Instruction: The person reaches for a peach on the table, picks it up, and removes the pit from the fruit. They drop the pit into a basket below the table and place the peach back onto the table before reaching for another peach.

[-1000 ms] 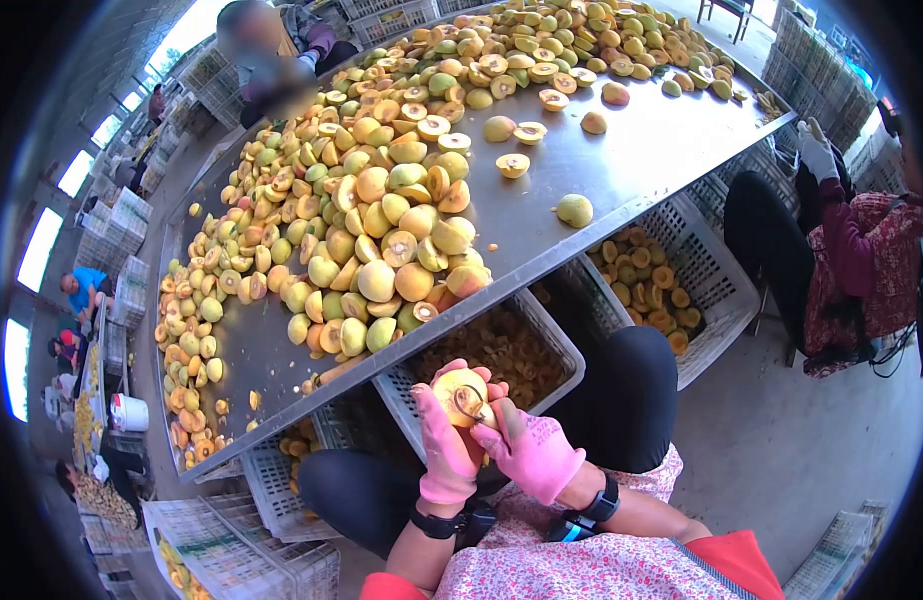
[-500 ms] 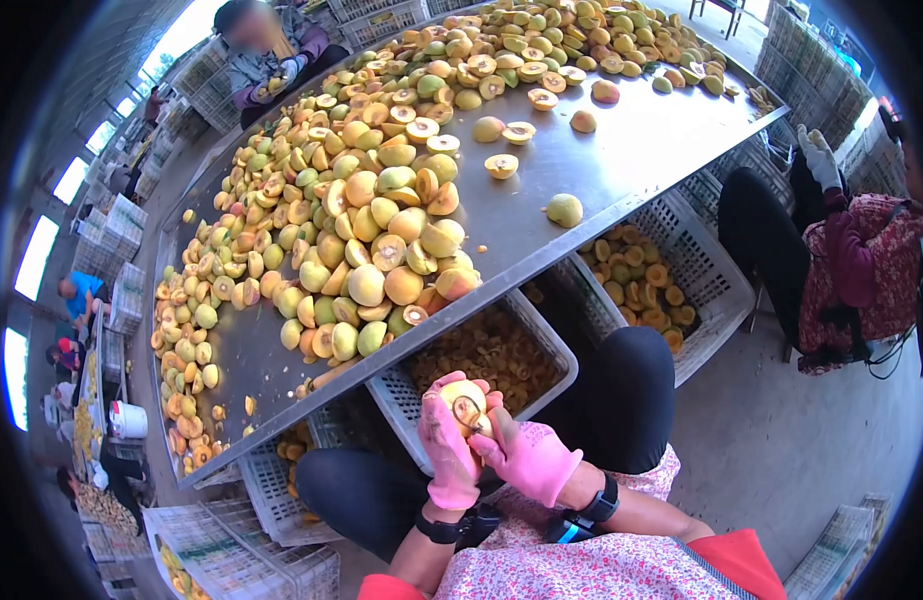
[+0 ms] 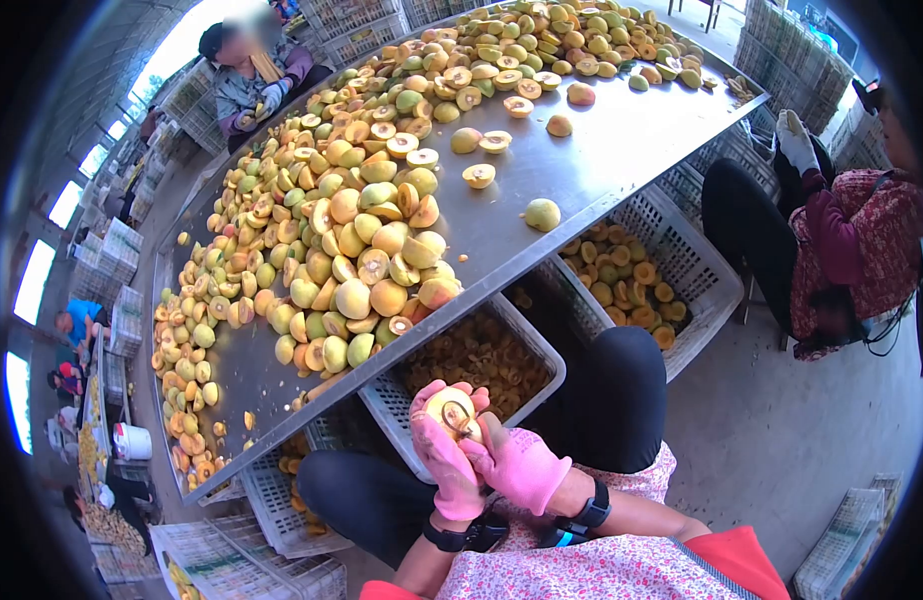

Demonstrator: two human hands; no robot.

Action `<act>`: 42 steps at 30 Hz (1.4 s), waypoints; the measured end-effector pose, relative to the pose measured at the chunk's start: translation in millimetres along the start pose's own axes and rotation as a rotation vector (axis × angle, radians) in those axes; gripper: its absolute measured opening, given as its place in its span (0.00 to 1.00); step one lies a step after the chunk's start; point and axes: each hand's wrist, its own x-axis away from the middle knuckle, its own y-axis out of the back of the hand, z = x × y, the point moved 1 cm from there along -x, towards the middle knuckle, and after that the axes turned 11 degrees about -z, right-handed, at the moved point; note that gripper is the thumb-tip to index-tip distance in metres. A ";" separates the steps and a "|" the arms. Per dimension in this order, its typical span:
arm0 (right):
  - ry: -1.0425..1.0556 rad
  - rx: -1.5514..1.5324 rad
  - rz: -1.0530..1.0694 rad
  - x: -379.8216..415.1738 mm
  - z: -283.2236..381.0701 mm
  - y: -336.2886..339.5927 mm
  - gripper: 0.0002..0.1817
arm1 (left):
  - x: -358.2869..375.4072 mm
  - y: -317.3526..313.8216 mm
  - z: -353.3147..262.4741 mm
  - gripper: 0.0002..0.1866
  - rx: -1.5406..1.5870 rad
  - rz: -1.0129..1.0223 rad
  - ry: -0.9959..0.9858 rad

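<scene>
My left hand (image 3: pixel 443 458), in a pink glove, cups a halved peach (image 3: pixel 450 408) with its cut face up. My right hand (image 3: pixel 523 468), also in a pink glove, presses a small looped pitting tool (image 3: pixel 460 422) into the stone of that half. Both hands are over my lap, just in front of a white crate (image 3: pixel 382 400) that holds pits and scraps. The steel table (image 3: pixel 582 150) beyond it carries a big heap of whole and halved peaches (image 3: pixel 362 250).
A second white crate (image 3: pixel 717 285) of pitted halves stands to the right under the table edge. A person in a floral top (image 3: pixel 852 250) sits at the right, another at the table's far end (image 3: pixel 252 80). Stacked crates (image 3: pixel 232 570) stand at the lower left.
The hands with the peach half have shifted slightly left and down in the frame as my head moved; the tool keeps working at the stone. The person at the far end has come further into view.
</scene>
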 end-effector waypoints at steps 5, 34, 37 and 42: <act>0.036 -0.026 0.043 1.9 -2.5 4.9 0.23 | 1.7 3.7 0.9 0.38 -0.001 0.041 0.008; -0.488 -0.794 0.750 7.2 -10.2 17.9 0.24 | -10.0 26.6 -22.8 0.42 -0.233 0.352 -0.026; -0.560 -1.049 0.785 11.7 -3.7 19.2 0.22 | -12.3 26.3 -24.8 0.42 -0.199 0.428 -0.016; -0.500 -1.250 0.804 12.3 -23.6 0.1 0.22 | -7.7 14.1 -25.1 0.41 -0.057 0.392 0.132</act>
